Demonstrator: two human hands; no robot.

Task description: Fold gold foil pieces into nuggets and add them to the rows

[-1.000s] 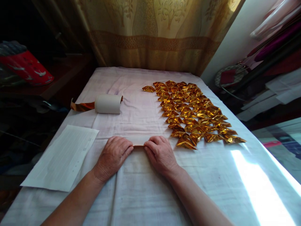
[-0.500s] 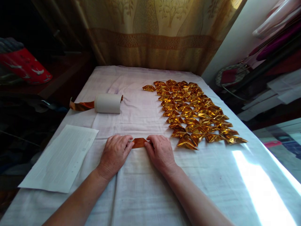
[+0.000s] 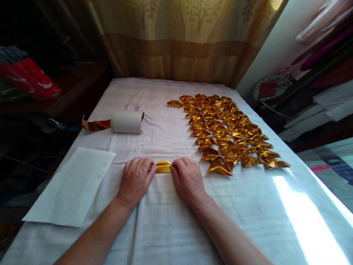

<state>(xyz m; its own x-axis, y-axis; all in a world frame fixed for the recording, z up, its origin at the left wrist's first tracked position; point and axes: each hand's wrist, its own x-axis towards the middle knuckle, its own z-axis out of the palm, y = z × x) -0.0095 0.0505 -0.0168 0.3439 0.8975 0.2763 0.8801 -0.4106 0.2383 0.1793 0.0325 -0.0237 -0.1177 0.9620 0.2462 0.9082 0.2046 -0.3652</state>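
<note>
The folded foil piece (image 3: 163, 167) at lower middle of the frame is bright gold. The heap of folded shapes (image 3: 228, 132) at centre right is the same glinting gold, orange-brown in its creases. The roll (image 3: 126, 122) at centre left is plain white, its foil tail (image 3: 95, 124) coppery. The paper sheet (image 3: 74, 184) is white with faint fine lines. The cloth (image 3: 165, 228) is pale lilac-white. The curtain (image 3: 176, 36) at the top is tan-gold, patterned with trees above a woven band.

- A gold patterned curtain (image 3: 179, 44) hangs behind the table (image 3: 165, 228), which is covered in white cloth.
- A white wall (image 3: 273, 48) stands to the right.
- A dark wooden sideboard (image 3: 71, 92) stands to the left.
- Bright sunlight (image 3: 303, 221) falls across the cloth's right side.
</note>
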